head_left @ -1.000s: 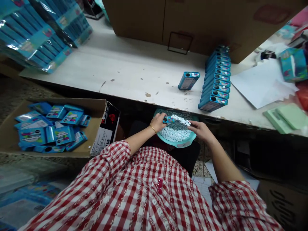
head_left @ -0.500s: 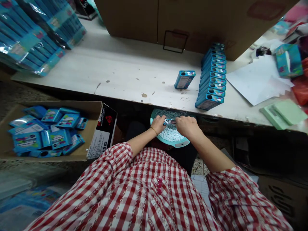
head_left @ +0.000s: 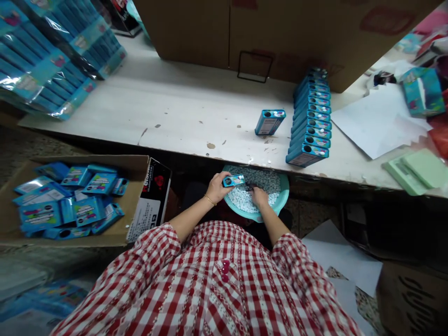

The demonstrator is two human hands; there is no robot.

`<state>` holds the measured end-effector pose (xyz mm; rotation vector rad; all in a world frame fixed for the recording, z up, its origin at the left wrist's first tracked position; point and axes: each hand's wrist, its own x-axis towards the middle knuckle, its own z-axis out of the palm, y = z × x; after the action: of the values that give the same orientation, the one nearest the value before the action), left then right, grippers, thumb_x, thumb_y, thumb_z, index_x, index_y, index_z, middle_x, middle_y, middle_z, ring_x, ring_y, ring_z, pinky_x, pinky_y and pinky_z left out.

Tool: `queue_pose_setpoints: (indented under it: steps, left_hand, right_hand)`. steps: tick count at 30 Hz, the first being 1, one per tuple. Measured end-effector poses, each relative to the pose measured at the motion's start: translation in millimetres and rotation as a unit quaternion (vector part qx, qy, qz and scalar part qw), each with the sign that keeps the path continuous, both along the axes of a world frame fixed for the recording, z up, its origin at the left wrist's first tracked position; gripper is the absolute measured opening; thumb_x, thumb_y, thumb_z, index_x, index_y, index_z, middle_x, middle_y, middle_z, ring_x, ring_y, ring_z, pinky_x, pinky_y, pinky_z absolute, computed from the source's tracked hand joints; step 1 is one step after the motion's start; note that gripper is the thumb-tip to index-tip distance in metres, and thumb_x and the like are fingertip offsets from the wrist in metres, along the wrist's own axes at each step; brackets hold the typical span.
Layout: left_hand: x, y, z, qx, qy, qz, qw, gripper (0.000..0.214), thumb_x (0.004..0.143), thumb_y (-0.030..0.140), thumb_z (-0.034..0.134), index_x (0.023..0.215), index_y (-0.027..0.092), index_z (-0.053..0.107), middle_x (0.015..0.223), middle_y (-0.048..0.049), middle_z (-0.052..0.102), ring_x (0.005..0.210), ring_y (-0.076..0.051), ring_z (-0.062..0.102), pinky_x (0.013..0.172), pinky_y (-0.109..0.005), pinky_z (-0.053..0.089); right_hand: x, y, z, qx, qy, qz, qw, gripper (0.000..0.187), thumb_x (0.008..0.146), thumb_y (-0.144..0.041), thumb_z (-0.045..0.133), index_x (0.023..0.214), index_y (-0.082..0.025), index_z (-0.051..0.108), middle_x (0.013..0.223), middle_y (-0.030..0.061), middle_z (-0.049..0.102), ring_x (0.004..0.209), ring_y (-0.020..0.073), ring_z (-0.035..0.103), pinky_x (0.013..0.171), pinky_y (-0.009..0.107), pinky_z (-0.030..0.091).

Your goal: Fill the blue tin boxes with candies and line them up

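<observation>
My left hand [head_left: 217, 188] is shut on a small blue tin [head_left: 233, 180], holding it above a teal plastic basin [head_left: 284, 191] on my lap. White oval mints [head_left: 241, 199] fill the basin. My right hand [head_left: 260, 197] is down among the mints, its fingertips hidden, so I cannot tell whether they pinch any. A row of matching blue tins [head_left: 311, 119] stands packed together on the white table [head_left: 182, 112], and one more blue tin [head_left: 269, 122] lies apart to its left.
The table's front edge [head_left: 210, 151] runs just beyond the basin. To my left, a cardboard box [head_left: 87, 157] holds loose blue packets. Wrapped blue bundles [head_left: 59, 56] lie at the far left, a large carton [head_left: 280, 37] stands behind, and white paper [head_left: 378, 121] lies at the right.
My right hand has let go of the tin and dropped into the mints. The tin, in my left hand, has moved up and left. My hands are now apart.
</observation>
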<state>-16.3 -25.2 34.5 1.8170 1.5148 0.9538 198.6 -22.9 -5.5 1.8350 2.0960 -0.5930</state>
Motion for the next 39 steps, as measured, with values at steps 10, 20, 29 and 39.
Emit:
queue_pose_setpoints:
  steps: [10, 20, 29, 39]
  left_hand:
    - [-13.8, 0.5, 5.6, -0.036, -0.057, 0.088, 0.994, 0.038, 0.062, 0.028, 0.072, 0.094, 0.019, 0.054, 0.084, 0.0024, 0.061, 0.072, -0.012, 0.057, 0.069, -0.022, 0.044]
    - [37.2, 6.4, -0.7, -0.074, 0.077, -0.009, 0.994, 0.036, 0.065, 0.018, 0.068, 0.099, 0.021, 0.056, 0.090, -0.0023, 0.064, 0.087, -0.019, 0.059, 0.078, -0.029, 0.046]
    - [46.0, 3.3, -15.4, -0.089, 0.136, -0.024, 0.986, 0.036, 0.069, 0.018, 0.065, 0.103, 0.021, 0.054, 0.092, -0.0039, 0.062, 0.089, -0.020, 0.057, 0.077, -0.029, 0.045]
    - [47.0, 8.7, -20.3, -0.062, 0.030, -0.030, 0.997, 0.033, 0.065, 0.015, 0.067, 0.095, 0.021, 0.055, 0.088, -0.0014, 0.062, 0.084, -0.018, 0.057, 0.076, -0.029, 0.045]
  right_hand:
    - [35.2, -0.9, -0.2, -0.017, 0.383, -0.134, 0.914, 0.042, 0.076, -0.034, 0.050, 0.109, -0.008, 0.057, 0.093, 0.0094, 0.065, 0.081, 0.0186, 0.059, 0.070, 0.026, 0.046]
    - [41.2, -1.8, 120.9, 0.027, 0.205, 0.000, 0.978, 0.034, 0.080, -0.038, 0.053, 0.107, -0.020, 0.064, 0.101, 0.0065, 0.067, 0.091, 0.0204, 0.060, 0.080, 0.030, 0.044]
    - [-25.1, -4.6, 177.0, 0.043, -0.111, 0.129, 0.984, 0.030, 0.087, -0.026, 0.040, 0.100, -0.015, 0.064, 0.098, 0.0150, 0.065, 0.087, 0.0243, 0.062, 0.074, 0.032, 0.045]
    - [7.3, -21.9, 163.7, 0.064, -0.094, 0.099, 0.989, 0.036, 0.090, -0.037, 0.037, 0.121, -0.028, 0.051, 0.104, 0.0092, 0.061, 0.085, 0.0203, 0.062, 0.065, 0.027, 0.043]
